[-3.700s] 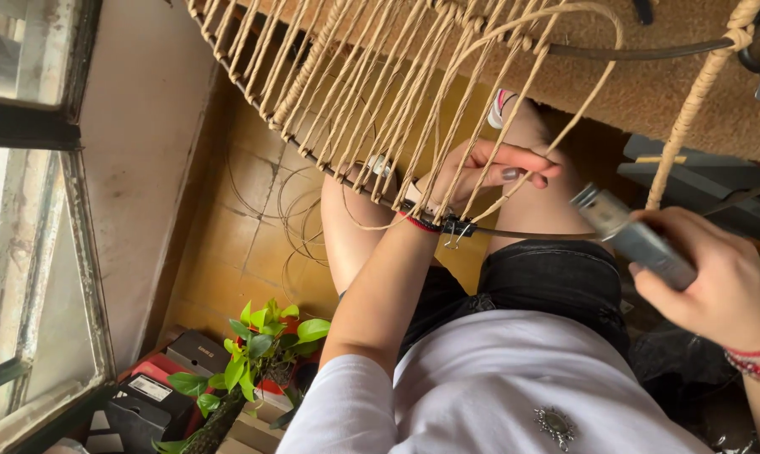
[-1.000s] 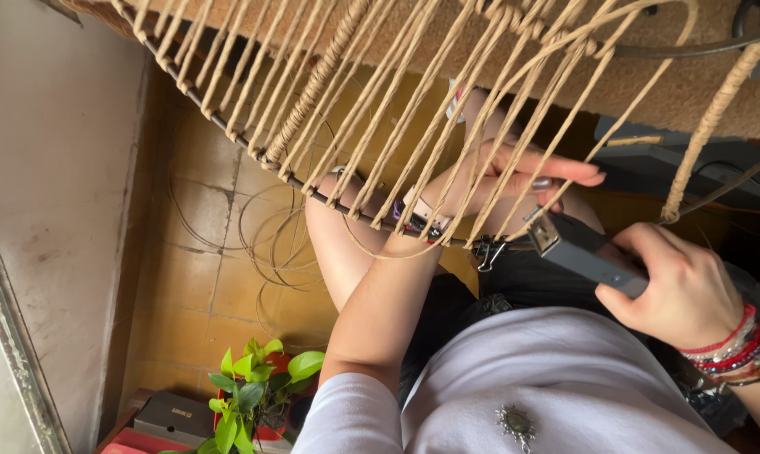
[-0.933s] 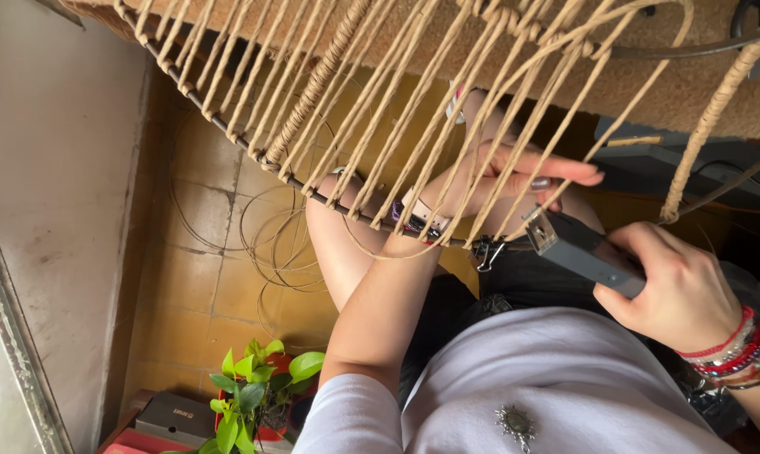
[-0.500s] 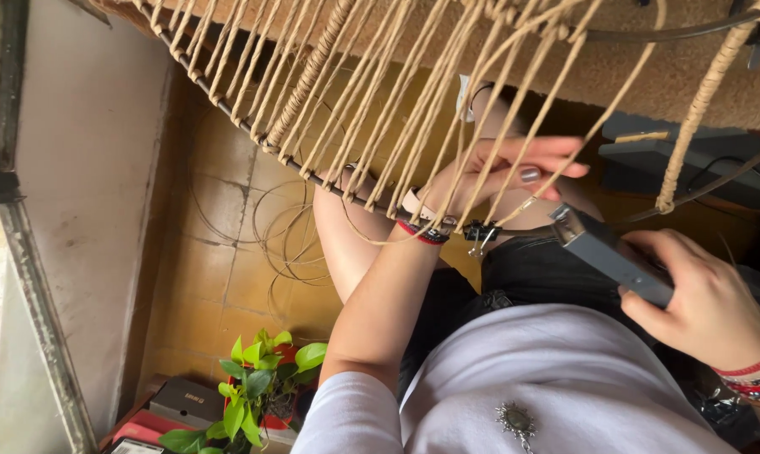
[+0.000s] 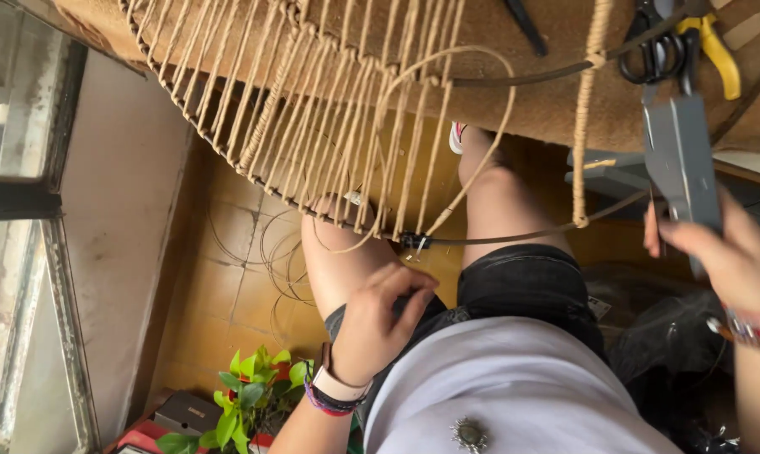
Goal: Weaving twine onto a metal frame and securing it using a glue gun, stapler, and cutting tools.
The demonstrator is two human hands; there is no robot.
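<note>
We look down past a wide round frame [image 5: 229, 155] of dark metal strung with tan cord [image 5: 329, 109], which leans over our lap and against a table topped in brown carpet [image 5: 514, 92]; one loose loop of cord [image 5: 481, 92] arcs out from the woven strands and runs down to the rim, where a small black binder clip [image 5: 412, 242] pinches it in place. A separate cord-wrapped strut [image 5: 583, 118] hangs to the right of the loop. Below the frame lie the yellow tiled floor [image 5: 229, 277], coils of thin wire [image 5: 279, 261] on it, and a green potted plant [image 5: 250, 391] at the bottom edge beside some dark boxes [image 5: 187, 412]. Our right hand [image 5: 737, 261] is raised at the right side, fingers wrapped around the handle of a grey stapler-like tool [image 5: 683, 160] that points up toward the table edge; it is blurred, so we cannot be sure exactly what kind of tool it is. Our left hand [image 5: 376, 324] rests low on the dark shorts [image 5: 523, 282] near the thigh, fingers loosely curled and grasping nothing, just below the clip. On the tabletop lie black-handled scissors [image 5: 653, 55] and yellow-handled pliers [image 5: 716, 55], close to the tool's tip.
</note>
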